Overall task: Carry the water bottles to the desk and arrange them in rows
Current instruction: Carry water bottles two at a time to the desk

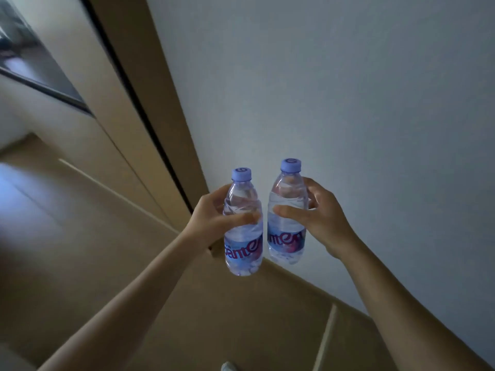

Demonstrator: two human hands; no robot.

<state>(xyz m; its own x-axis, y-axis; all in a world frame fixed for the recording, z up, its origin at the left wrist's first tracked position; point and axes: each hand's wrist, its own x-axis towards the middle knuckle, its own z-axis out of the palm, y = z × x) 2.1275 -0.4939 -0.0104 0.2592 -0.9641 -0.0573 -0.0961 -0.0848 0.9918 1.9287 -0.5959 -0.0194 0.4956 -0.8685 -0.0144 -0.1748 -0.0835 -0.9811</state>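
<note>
Both bare forearms reach from the lower corners of the frame toward its centre. The left hand wraps the left bottle around its middle, thumb across the front. The right hand grips the right bottle the same way. The bottles stand upright, just beside each other and apart, lilac caps up. Behind them lie a beige floor, a door frame at upper left and a pale wall.

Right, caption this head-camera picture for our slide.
Left hand and right hand each carry a capped water bottle past a wall.
</note>
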